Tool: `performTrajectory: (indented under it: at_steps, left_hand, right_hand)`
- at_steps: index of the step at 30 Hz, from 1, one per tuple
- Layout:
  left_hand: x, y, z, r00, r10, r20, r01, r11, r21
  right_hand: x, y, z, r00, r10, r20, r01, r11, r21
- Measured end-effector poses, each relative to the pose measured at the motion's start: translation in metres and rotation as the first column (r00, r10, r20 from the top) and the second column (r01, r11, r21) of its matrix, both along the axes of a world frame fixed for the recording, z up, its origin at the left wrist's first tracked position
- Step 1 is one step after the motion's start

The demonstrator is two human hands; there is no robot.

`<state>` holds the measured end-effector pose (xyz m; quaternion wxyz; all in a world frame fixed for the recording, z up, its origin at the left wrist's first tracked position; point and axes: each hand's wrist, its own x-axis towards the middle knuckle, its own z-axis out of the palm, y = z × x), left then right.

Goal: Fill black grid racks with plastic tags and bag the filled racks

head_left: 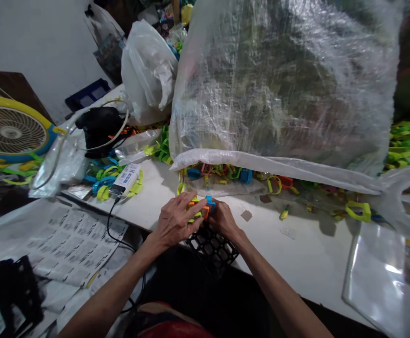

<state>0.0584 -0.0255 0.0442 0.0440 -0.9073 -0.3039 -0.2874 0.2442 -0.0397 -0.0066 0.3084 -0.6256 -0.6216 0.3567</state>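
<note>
Both hands are drawn together over the near edge of the white table, closed around a small cluster of bright plastic pieces (pixel 205 212) in orange, blue and yellow-green. The left hand (pixel 178 218) lies back-up, its fingers slightly parted and bent across the cluster, thumb underneath. The right hand (pixel 223 218) is curled in from the other side, gripping at the blue end; most of its fingertips are hidden from where I stand. So the cluster sits between the two hands, just above a black mesh basket (pixel 214 246) at the edge of the white table (pixel 307 267).

Just beyond the fingers, more coloured bits lie along the foot of a huge translucent sack (pixel 282 94). A brown square chip (pixel 246 215) lies near the right hand, and further right there's a yellow-green band (pixel 358 211), then a clear plastic sheet (pixel 377 272) near the corner.

Over on the left side, a white power pack (pixel 125 180) with a black cable (pixel 109 223) rests on more coloured straps. Below it is a sheet of printed labels (pixel 76 244), and well apart from the hands stands a yellow-rimmed fan (pixel 13 131). A smaller white bag (pixel 147 70) slumps against the big sack.
</note>
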Motion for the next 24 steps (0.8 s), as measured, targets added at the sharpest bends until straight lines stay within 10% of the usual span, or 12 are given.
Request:
performTrajectory:
  at_steps: [7,14,19,24]
  left_hand:
    - [-0.037,-0.007,0.003,0.983,-0.148,0.105,0.151,0.988,-0.02]
    - [-0.049,-0.015,0.002,0.938,-0.327,0.112,0.329,0.944,-0.002]
    - [-0.042,-0.012,0.002,0.936,-0.338,0.093,0.34,0.94,-0.007]
    - [-0.031,-0.005,0.002,0.938,-0.343,0.058,0.346,0.936,-0.06]
  right_hand:
    - [0.021,0.039,0.02,0.975,-0.09,0.205,0.076,0.994,0.073]
    - [-0.013,0.081,0.026,0.719,0.046,0.694,-0.138,0.987,0.077]
    - [0.012,0.049,0.002,0.658,0.133,0.741,-0.202,0.979,0.003]
    - [0.043,-0.003,0.002,0.679,-0.077,0.73,0.002,0.995,0.104]
